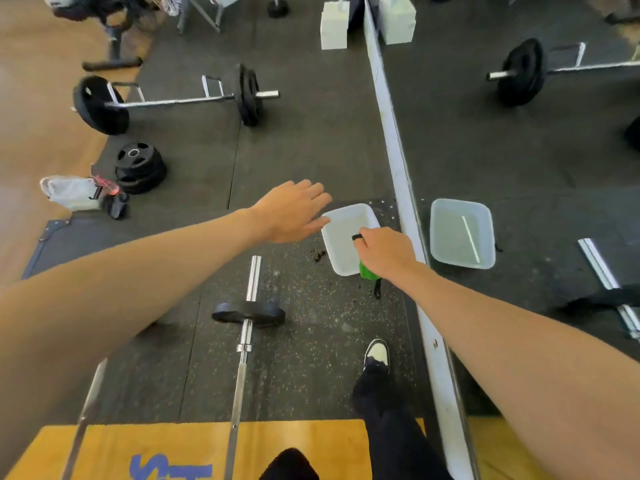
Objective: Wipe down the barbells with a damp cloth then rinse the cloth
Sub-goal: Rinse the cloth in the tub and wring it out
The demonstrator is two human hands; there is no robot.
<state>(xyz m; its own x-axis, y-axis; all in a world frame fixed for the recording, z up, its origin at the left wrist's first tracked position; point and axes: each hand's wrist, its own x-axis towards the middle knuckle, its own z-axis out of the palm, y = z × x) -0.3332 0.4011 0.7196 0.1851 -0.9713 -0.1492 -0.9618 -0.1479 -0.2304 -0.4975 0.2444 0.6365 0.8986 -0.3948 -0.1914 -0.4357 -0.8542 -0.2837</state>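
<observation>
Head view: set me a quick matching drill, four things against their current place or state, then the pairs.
1 left hand
2 right hand
3 white basin
4 near barbell

A lies on the speckled mat, one plate in view
B fingers straight, at the basin's far corner
C grips the green cloth
D right beside the mirror

Pairs: 1-B, 2-C, 3-D, 4-A

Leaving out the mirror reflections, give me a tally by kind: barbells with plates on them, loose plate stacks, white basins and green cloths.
barbells with plates: 2, the near barbell and the far barbell
plate stack: 1
white basin: 1
green cloth: 1, gripped in the right hand
Total: 5
</observation>
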